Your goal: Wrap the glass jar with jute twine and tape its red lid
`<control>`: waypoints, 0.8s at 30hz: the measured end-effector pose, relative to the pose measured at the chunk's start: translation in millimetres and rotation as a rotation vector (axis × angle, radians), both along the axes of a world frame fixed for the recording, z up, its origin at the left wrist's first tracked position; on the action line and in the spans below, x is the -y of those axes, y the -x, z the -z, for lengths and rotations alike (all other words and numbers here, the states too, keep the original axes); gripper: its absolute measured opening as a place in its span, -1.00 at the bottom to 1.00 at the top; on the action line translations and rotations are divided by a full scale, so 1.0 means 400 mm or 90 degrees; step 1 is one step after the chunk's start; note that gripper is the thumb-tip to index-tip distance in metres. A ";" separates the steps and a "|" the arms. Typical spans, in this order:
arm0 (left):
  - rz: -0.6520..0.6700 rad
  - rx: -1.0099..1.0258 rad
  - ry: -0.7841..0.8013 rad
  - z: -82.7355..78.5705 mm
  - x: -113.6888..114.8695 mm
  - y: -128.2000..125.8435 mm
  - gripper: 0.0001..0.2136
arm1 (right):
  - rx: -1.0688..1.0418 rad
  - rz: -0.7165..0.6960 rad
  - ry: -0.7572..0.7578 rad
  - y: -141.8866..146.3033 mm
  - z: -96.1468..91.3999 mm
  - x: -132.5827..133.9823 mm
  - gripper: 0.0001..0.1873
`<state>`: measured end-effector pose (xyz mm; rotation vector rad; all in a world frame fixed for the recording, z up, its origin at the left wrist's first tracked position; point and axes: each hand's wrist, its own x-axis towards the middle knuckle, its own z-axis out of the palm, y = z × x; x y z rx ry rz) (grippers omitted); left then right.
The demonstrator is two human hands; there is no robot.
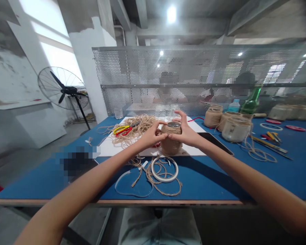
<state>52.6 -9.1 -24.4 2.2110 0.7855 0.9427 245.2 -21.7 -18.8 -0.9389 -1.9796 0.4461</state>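
Observation:
A glass jar wrapped in brown jute twine stands upright in front of me, on the near part of a white board. My left hand curves around the jar's neck from the left, thumb at the front. On the opposite side, my right hand grips the neck too, with its index finger raised above the rim. Both thumbs nearly meet at the front. Just nearer to me lie a roll of white tape and loose loops of twine.
Yellow-and-red-handled scissors rest on a twine heap at left. To the right are wrapped jars, a partly wrapped jar, a green bottle and tools. A perforated metal screen borders the back.

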 end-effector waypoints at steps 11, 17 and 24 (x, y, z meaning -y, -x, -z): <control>0.021 0.017 0.001 -0.003 0.008 0.008 -0.55 | -0.067 -0.008 0.074 -0.033 0.035 -0.014 0.17; 0.028 0.002 -0.014 -0.006 -0.002 0.013 -0.47 | -0.073 0.003 0.071 -0.029 0.033 0.006 0.09; 0.045 -0.021 0.014 -0.004 -0.009 0.015 -0.44 | -0.090 -0.017 0.075 -0.019 0.030 0.016 -0.07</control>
